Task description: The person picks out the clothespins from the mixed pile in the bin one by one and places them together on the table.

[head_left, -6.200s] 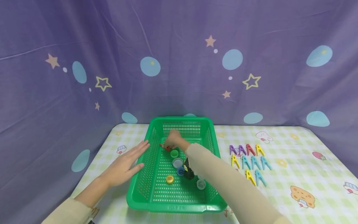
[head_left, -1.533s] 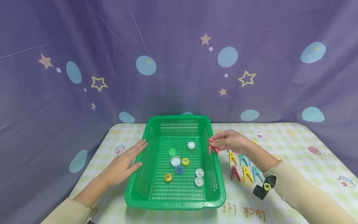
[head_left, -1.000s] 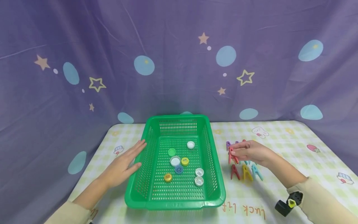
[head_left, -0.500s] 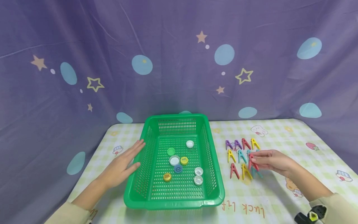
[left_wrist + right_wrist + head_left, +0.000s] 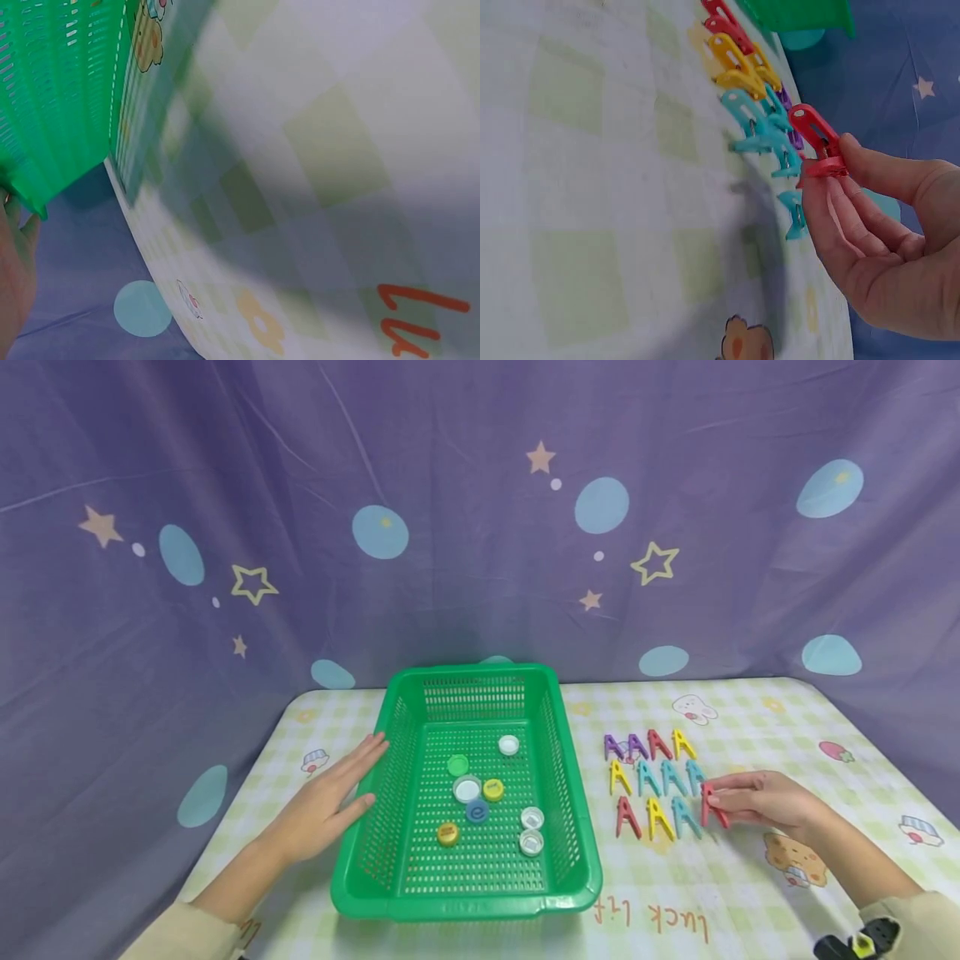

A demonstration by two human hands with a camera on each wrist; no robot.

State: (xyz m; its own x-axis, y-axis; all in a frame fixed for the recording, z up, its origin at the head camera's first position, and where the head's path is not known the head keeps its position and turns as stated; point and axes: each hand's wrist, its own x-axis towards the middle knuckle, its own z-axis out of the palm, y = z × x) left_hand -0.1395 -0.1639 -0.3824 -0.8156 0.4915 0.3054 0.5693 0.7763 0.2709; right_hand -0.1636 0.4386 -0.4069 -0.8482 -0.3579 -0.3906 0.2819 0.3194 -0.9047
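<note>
My right hand [image 5: 768, 802] pinches a red clothespin [image 5: 712, 807] between thumb and fingers at the right end of the nearest row of clothespins. In the right wrist view the red clothespin [image 5: 821, 142] appears a little off the cloth, beside a light blue clothespin [image 5: 744, 120]. With fingers stretched out, my left hand [image 5: 322, 806] rests on the left rim of a green plastic basket [image 5: 465, 907]. Inside the basket lie several bottle caps, among them a green cap [image 5: 458, 766], a blue cap [image 5: 477, 811] and a gold cap [image 5: 447, 834].
Clothespins stand in three rows right of the basket: a purple clothespin [image 5: 613, 747] in the back row, a yellow clothespin [image 5: 619, 777] in the middle, another red clothespin [image 5: 628, 817] in front. A checked tablecloth [image 5: 750, 902] covers the table. A purple curtain [image 5: 480, 527] hangs behind.
My right hand has left the basket with the red clothespin and carried it right, across to the end of the front row. My left hand has stayed at the basket rim.
</note>
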